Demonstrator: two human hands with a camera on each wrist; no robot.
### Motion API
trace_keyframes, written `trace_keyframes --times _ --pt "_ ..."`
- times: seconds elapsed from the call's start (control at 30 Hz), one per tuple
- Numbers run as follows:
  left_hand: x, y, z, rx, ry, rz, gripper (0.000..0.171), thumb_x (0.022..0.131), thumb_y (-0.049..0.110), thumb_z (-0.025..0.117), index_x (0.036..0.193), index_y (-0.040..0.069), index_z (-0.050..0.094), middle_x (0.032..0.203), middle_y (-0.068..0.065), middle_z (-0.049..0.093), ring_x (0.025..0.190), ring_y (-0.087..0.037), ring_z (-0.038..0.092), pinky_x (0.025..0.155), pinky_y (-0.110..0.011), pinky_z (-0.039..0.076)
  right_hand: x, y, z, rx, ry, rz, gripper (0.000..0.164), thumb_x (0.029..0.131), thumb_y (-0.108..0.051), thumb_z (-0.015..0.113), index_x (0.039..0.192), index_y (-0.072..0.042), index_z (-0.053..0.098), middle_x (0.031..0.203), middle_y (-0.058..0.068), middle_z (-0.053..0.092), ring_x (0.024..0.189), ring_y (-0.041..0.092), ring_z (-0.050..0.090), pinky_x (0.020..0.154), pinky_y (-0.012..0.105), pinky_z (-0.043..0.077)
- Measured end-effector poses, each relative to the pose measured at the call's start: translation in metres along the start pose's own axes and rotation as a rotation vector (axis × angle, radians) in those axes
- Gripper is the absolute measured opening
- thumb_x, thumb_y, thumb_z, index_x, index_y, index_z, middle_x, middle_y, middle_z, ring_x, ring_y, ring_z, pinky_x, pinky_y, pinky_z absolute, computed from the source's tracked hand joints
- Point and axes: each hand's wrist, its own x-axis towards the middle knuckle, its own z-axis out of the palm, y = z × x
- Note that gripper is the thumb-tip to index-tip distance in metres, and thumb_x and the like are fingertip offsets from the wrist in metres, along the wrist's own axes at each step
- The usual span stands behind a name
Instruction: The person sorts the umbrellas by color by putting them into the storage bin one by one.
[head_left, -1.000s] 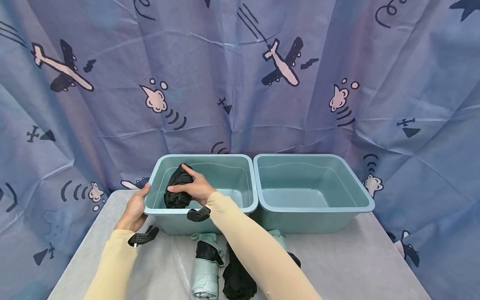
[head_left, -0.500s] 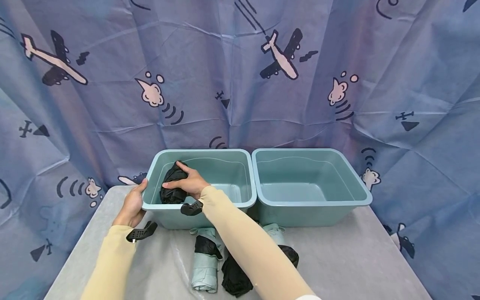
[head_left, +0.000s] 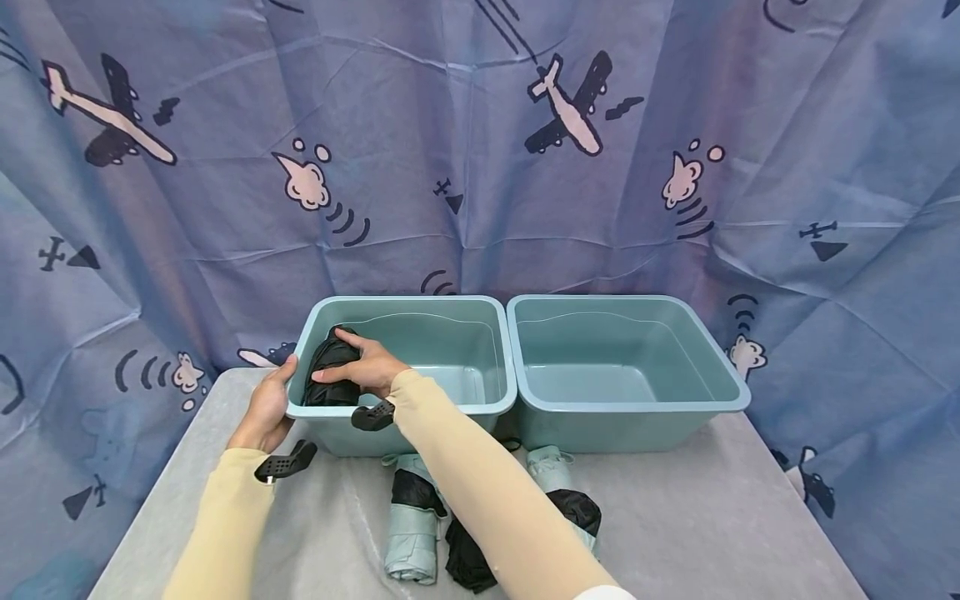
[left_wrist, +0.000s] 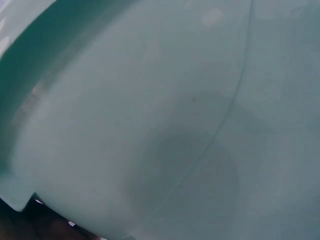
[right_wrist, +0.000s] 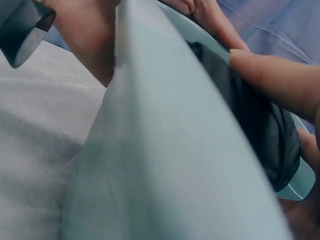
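My right hand (head_left: 372, 367) reaches into the left light green plastic bin (head_left: 341, 437) and holds a black fabric bundle (head_left: 330, 367) near its left wall. Thumb and fingers spread round the bundle, which in the right wrist view appears as crumpled dark cloth (right_wrist: 260, 125) behind the bin's wall (right_wrist: 165, 140). At the bin's left end, my left hand (head_left: 264, 410) grips the rim, thumb uppermost. The left wrist view has only the bin's smooth green surface (left_wrist: 150, 100), with a dark patch of hand at the lower left corner.
A second green bin (head_left: 630, 429) stands right beside the first. In front lie a pale green roll with a black band (head_left: 412, 542), a black bundle (head_left: 467, 560) and another green-and-black roll (head_left: 576, 508), partly behind my right arm. A patterned curtain (head_left: 465, 150) hangs behind the grey-covered table (head_left: 697, 525).
My right hand has shifted left with the black bundle, bringing it closer to the bin's left wall. The left hand has kept its grip on the rim. The head view has tilted slightly.
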Motion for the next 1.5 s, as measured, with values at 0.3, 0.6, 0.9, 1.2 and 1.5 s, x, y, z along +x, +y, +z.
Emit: trace_keyframes --times 0.3,0.6,0.9,1.2,1.5 --pt "-0.0006 0.0005 -0.0001 -0.012 -0.006 0.002 0.066 0.111 0.046 0.028 0.155 -0.003 0.025 0.101 0.022 0.064 0.101 0.005 0.058 0.089 -0.017 0.047 0.0008 0.0009 0.0025 -0.047 -0.012 0.014 0.088 0.086 -0.004 0.081 0.159 -0.027 0.037 0.148 0.015 0.047 0.122 0.029 0.057 0.102 0.051 0.048" --pt "-0.0009 0.0005 0.0027 0.002 0.015 -0.015 0.07 0.11 0.048 0.028 0.157 -0.004 0.022 0.106 0.018 0.06 0.103 0.004 0.056 0.091 -0.018 0.046 0.0042 0.0035 0.0052 -0.134 0.027 0.011 0.089 0.085 -0.004 0.082 0.159 -0.025 0.038 0.159 0.013 0.035 0.139 0.034 0.043 0.107 0.049 0.044" --pt "0.0 -0.0002 0.0024 0.006 0.023 -0.013 0.07 0.11 0.048 0.03 0.157 -0.004 0.023 0.106 0.018 0.06 0.104 0.003 0.056 0.091 -0.019 0.046 0.0047 0.0031 0.004 -0.13 0.019 0.029 0.089 0.086 -0.002 0.081 0.159 -0.026 0.037 0.158 0.014 0.036 0.134 0.034 0.047 0.104 0.049 0.046" --pt "0.0 -0.0008 0.0018 -0.007 0.025 -0.015 0.066 0.111 0.046 0.029 0.154 -0.004 0.026 0.103 0.017 0.062 0.1 0.001 0.057 0.09 -0.02 0.046 0.0038 0.0027 0.0035 -0.145 0.027 0.053 0.086 0.086 0.002 0.079 0.158 -0.023 0.039 0.156 0.016 0.037 0.132 0.033 0.049 0.103 0.047 0.047" --pt "-0.0008 -0.0006 0.0021 -0.008 0.019 -0.009 0.065 0.111 0.045 0.029 0.153 -0.004 0.027 0.103 0.015 0.062 0.1 0.0 0.056 0.091 -0.02 0.045 0.0022 0.0017 0.002 -0.135 0.026 0.064 0.083 0.087 0.002 0.077 0.158 -0.023 0.041 0.153 0.017 0.04 0.121 0.029 0.053 0.101 0.046 0.048"
